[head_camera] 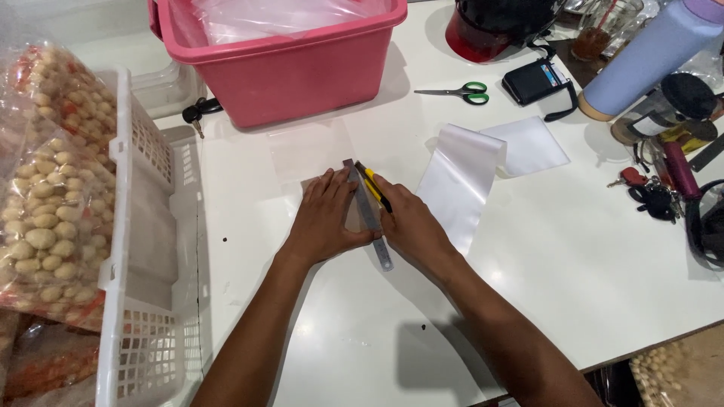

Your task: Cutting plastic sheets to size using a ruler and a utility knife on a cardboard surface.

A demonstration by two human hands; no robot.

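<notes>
My left hand (326, 217) lies flat on a clear plastic sheet (311, 151) and presses down a steel ruler (369, 215) on the white table (573, 256). My right hand (411, 222) grips a yellow and black utility knife (375, 186) whose tip rests against the ruler's right edge, near its far end. A strip of white plastic film (460, 181) lies just right of my right hand, with a flat square piece (528, 147) behind it.
A pink tub (286, 71) lined with clear plastic stands at the back. Green-handled scissors (458, 93) lie behind the film. A white basket (139, 249) and bags of snacks (41, 196) sit left. Keys (648, 196), a wallet (537, 81) and bottles crowd the right.
</notes>
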